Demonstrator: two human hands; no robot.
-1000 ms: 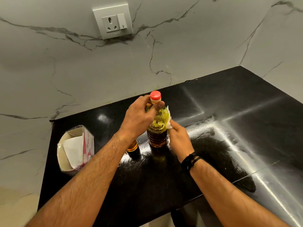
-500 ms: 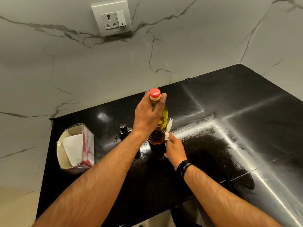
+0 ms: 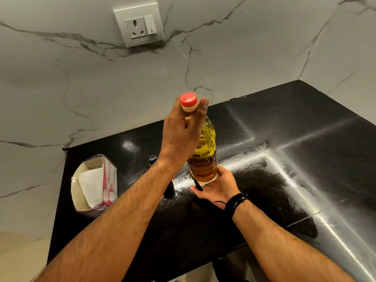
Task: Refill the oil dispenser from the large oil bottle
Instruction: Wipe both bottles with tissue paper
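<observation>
Below marble wall point(image 3: 244, 58), black countertop point(image 3: 305, 129)

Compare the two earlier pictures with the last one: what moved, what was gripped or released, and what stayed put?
The left hand, gripping the neck of the oil bottle, has lifted it off the counter. The right hand, earlier wiping the bottle's side with a white tissue, now holds it under the base. The red cap stays on; the tissue box has not moved.
</observation>
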